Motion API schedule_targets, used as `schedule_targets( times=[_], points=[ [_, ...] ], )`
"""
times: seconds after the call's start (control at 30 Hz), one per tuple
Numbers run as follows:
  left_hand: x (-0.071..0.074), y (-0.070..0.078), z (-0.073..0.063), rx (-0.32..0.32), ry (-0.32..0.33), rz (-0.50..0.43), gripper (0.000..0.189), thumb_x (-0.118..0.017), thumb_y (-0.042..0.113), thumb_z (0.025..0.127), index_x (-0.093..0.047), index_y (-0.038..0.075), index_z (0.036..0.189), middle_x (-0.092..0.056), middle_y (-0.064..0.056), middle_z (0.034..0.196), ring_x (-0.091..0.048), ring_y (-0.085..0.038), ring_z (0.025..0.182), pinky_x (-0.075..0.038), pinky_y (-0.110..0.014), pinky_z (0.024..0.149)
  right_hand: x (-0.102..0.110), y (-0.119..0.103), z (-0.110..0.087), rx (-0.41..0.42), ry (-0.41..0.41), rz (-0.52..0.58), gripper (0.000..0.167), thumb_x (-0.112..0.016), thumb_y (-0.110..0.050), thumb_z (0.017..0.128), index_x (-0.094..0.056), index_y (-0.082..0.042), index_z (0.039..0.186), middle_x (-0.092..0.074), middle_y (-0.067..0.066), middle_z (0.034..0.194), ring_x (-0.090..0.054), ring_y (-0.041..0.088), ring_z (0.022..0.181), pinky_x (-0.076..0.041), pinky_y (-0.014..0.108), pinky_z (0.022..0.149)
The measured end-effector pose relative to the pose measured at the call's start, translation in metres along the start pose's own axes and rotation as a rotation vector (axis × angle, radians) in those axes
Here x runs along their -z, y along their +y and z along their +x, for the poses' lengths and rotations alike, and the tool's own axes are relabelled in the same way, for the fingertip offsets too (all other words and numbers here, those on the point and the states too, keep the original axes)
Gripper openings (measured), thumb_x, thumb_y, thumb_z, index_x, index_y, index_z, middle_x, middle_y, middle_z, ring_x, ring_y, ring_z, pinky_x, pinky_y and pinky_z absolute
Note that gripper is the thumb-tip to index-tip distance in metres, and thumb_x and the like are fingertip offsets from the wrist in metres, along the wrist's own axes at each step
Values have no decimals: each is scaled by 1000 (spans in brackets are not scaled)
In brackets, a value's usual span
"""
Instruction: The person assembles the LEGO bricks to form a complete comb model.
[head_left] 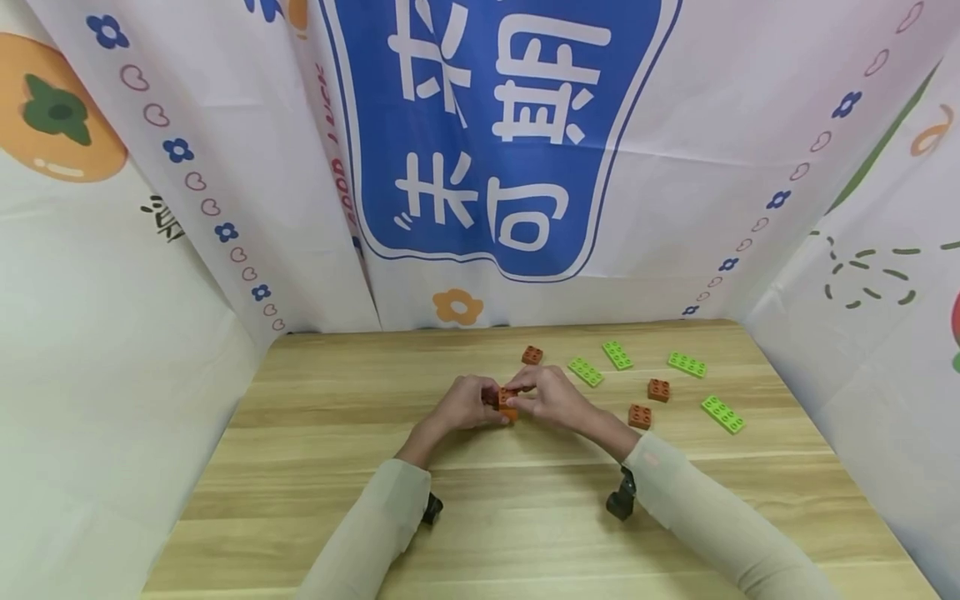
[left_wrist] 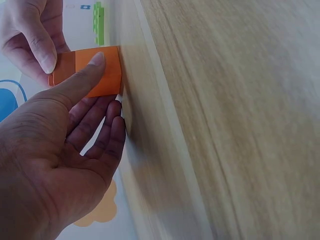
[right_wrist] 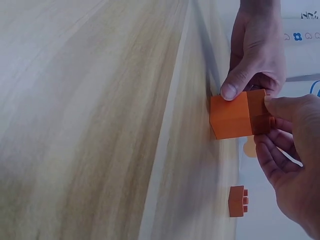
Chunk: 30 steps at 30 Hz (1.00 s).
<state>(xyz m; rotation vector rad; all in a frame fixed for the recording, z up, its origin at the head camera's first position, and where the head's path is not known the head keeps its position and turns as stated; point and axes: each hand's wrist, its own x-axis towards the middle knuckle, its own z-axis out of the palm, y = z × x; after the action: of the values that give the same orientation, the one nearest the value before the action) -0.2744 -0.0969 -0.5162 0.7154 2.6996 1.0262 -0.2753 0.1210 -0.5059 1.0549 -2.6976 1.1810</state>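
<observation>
In the head view, both hands meet near the middle of the wooden table (head_left: 495, 517). The left hand (head_left: 465, 403) grips an orange block (left_wrist: 111, 75), thumb along one side and fingers around the other; the block's base stands at the tabletop. On top of it sits a smaller reddish-brown toy brick (right_wrist: 258, 111), flush against the orange block. Thumb and fingers of the right hand (head_left: 552, 398) pinch this brick, whose studs face away from the block. Fingers partly cover both pieces in the head view.
One reddish-brown brick (head_left: 532, 355) lies just beyond the hands. To the right are two more, a nearer brick (head_left: 640, 416) and a farther brick (head_left: 659, 389), among several green bricks (head_left: 586, 372). A printed cloth (head_left: 300, 208) hangs behind the table's far edge.
</observation>
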Motion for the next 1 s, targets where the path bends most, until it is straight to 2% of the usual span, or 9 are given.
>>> schedule_targets(
  times=[0.2, 0.37, 0.63, 0.83, 1.0],
  points=[
    [1, 1, 1, -5, -3, 16, 26, -94, 20, 83, -75, 9, 95, -71, 1, 85, -57, -10, 74, -49, -26, 68, 1, 1, -1, -42, 28, 32, 19, -85, -13, 92, -83, -10, 111, -80, -1, 108, -74, 14, 100, -61, 35, 86],
    [1, 1, 1, -10, -5, 21, 27, -94, 20, 83, -74, 8, 98, -71, 1, 88, -59, -11, 76, -51, -27, 69, 1, 4, -4, -30, 41, 27, 23, -85, -18, 92, -82, -10, 113, -80, 2, 111, -74, 17, 100, -62, 33, 85],
    [-2, -2, -1, -33, -8, -38, 47, -94, 16, 82, -71, 2, 121, -76, -7, 107, -72, -18, 95, -60, -31, 84, 8, 13, -12, -52, 46, -2, 35, -84, -31, 93, -79, -6, 118, -77, 7, 118, -73, 23, 104, -62, 36, 88],
    [-1, -1, -2, -41, -11, -43, 50, -93, 17, 84, -70, 0, 125, -76, -9, 111, -72, -21, 100, -60, -36, 89, 18, 20, -15, -40, 54, -1, 37, -84, -26, 94, -77, -1, 120, -77, 11, 118, -73, 26, 104, -62, 41, 89],
    [-1, 0, -5, -43, -6, -88, 48, -91, 17, 86, -69, 1, 126, -76, -10, 116, -72, -23, 106, -60, -37, 93, 27, 27, -18, -25, 59, 7, 38, -84, -24, 94, -76, 3, 120, -76, 18, 117, -73, 34, 105, -62, 46, 89]
  ],
)
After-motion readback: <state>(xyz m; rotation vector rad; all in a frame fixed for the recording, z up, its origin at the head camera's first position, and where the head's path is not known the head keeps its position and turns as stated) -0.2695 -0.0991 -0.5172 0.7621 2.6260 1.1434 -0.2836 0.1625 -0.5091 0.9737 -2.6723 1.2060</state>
